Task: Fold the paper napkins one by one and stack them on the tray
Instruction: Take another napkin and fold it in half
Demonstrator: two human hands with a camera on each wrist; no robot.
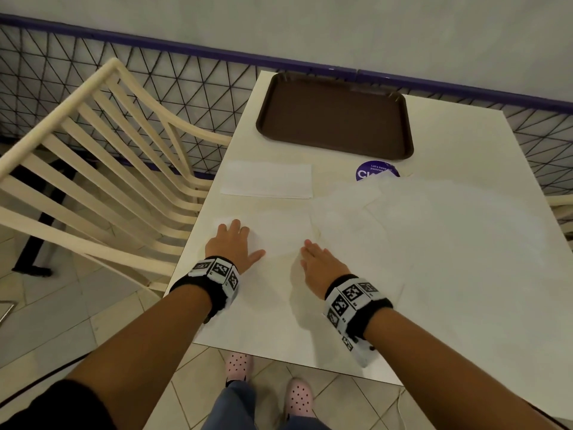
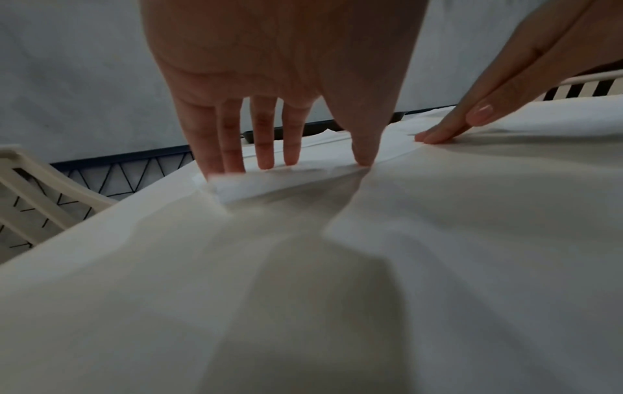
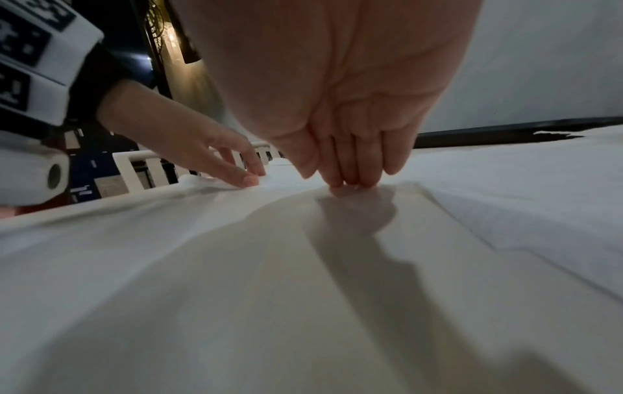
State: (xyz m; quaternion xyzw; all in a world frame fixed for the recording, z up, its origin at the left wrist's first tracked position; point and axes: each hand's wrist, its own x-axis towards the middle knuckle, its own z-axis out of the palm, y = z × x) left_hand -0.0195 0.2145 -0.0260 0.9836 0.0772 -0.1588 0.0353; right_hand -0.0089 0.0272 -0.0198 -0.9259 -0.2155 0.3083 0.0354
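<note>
A white paper napkin (image 1: 280,231) lies flat on the white table in front of me. My left hand (image 1: 235,243) presses on its left part with straight, spread fingers (image 2: 263,149). My right hand (image 1: 316,256) rests its straight fingertips (image 3: 350,173) on the napkin's right part. A folded napkin (image 1: 266,180) lies further back on the left. Several unfolded napkins (image 1: 418,212) overlap on the right half of the table. The brown tray (image 1: 335,116) sits at the far end with nothing on it.
A cream slatted chair (image 1: 102,156) stands left of the table (image 1: 480,305). A purple round sticker (image 1: 376,170) shows by the tray's near edge. A black wire fence (image 1: 155,76) runs behind. The table's near edge is just below my wrists.
</note>
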